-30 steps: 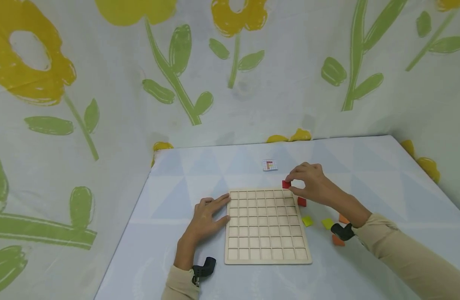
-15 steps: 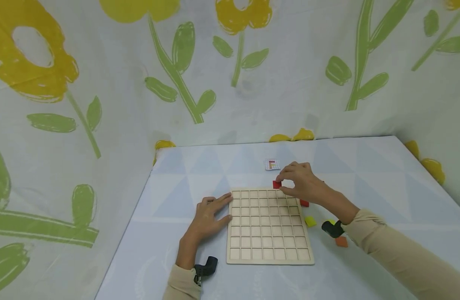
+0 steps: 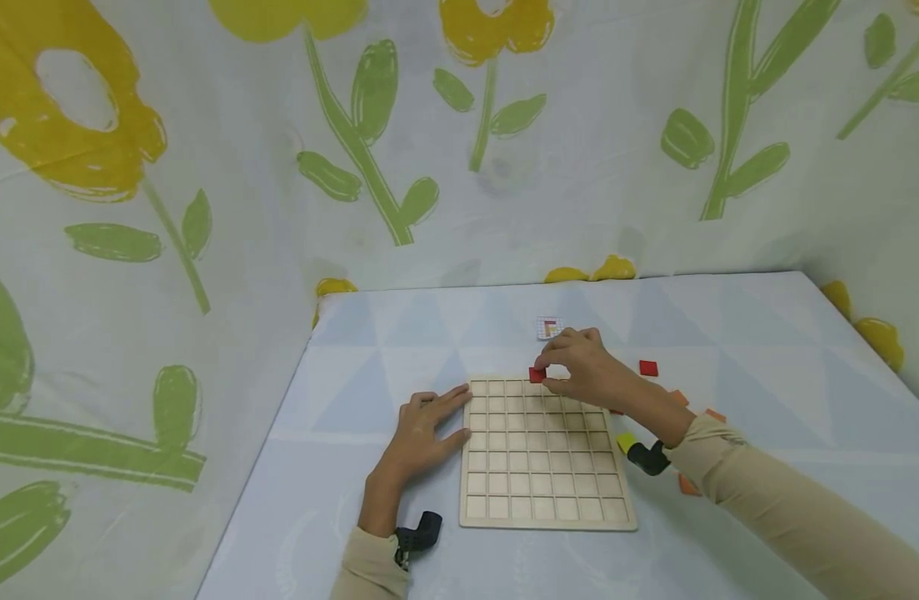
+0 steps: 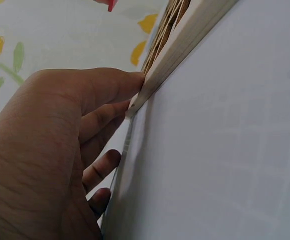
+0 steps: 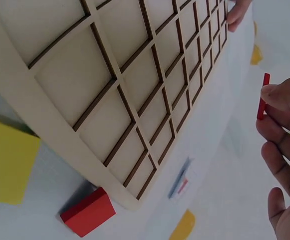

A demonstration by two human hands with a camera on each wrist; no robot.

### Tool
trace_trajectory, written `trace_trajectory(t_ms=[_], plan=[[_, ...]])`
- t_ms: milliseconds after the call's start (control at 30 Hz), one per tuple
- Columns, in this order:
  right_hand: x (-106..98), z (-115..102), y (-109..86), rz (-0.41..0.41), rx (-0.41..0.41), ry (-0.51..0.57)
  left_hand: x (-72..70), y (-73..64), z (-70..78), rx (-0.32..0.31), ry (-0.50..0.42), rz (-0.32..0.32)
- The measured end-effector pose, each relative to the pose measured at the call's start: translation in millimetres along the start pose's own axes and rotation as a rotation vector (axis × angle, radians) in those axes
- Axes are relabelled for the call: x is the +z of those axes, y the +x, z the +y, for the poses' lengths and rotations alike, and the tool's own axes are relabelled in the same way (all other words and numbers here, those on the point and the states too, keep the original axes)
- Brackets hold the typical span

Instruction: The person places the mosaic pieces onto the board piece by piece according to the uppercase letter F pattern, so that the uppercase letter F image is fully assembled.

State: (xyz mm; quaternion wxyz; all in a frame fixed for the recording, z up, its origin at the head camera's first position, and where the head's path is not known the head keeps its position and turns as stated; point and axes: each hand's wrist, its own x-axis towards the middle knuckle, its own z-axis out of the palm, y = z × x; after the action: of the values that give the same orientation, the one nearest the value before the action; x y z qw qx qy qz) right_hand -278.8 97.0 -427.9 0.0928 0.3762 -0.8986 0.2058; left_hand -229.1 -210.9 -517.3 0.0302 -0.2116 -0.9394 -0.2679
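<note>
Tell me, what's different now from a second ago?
The right hand has carried a red tile leftward along the far edge of the board, from near its far right corner to about the middle. That uncovered a second red tile to the right. Nothing was let go or newly picked up. The left hand stays at the board's left edge; board and card stay put.
</note>
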Motion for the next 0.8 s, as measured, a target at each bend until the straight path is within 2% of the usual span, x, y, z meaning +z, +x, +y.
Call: trace_trajectory(t_ms=[433,800], plan=[[19,-8,7.5,-0.029,-0.032,0.002,-0.2,0.9,0.7,-0.013,-0.002,-0.004],[31,-15,12.1,-0.076,-0.017,-0.026,-4.1,-0.6,1.8,-0.011,-0.011,-0.007]])
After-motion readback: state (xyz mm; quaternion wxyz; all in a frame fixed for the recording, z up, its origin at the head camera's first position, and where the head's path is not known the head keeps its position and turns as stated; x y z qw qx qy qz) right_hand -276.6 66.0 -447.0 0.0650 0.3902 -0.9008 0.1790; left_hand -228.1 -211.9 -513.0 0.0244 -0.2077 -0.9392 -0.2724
